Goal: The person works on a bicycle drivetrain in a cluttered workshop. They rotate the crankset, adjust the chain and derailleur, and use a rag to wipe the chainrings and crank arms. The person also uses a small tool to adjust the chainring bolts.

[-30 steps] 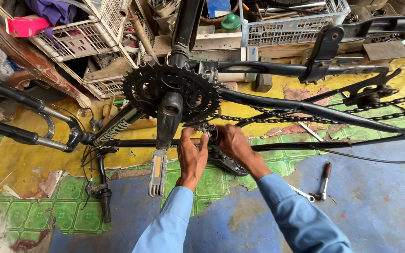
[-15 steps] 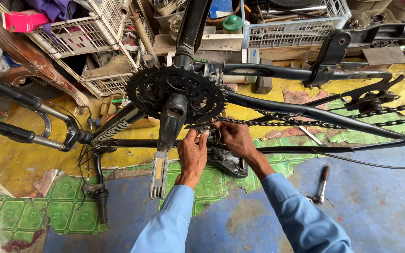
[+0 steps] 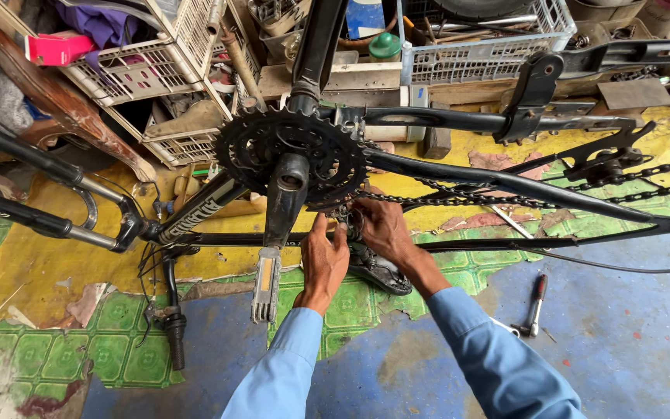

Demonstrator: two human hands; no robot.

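Little has shifted since the earlier frames: view tilted slightly, both hands stayed at the same spot just below the chainrings, fingers a bit higher on the part.

Black bicycle frame (image 3: 505, 182) lies upside down across the view, over a worn yellow, green and blue floor mat (image 3: 56, 271). White plastic crates (image 3: 157, 54) full of parts sit behind it. Black toothed chainring set (image 3: 292, 151) at centre, black crank arm (image 3: 284, 206) hanging down from it to a grey metal pedal (image 3: 265, 287). Black chain (image 3: 459, 198) runs right from the chainrings. Black bicycle saddle (image 3: 381, 268) on the floor under the hands.

Left hand (image 3: 323, 260), fingers close together, pressed up against a small dark metal part (image 3: 347, 217) by the chain, likely the front derailleur. Right hand (image 3: 381, 229) curled around the same part from the right; exact grip cannot be told. Hands nearly touch.

Small black-handled tool (image 3: 535, 304) on the blue floor, well right of the hands.
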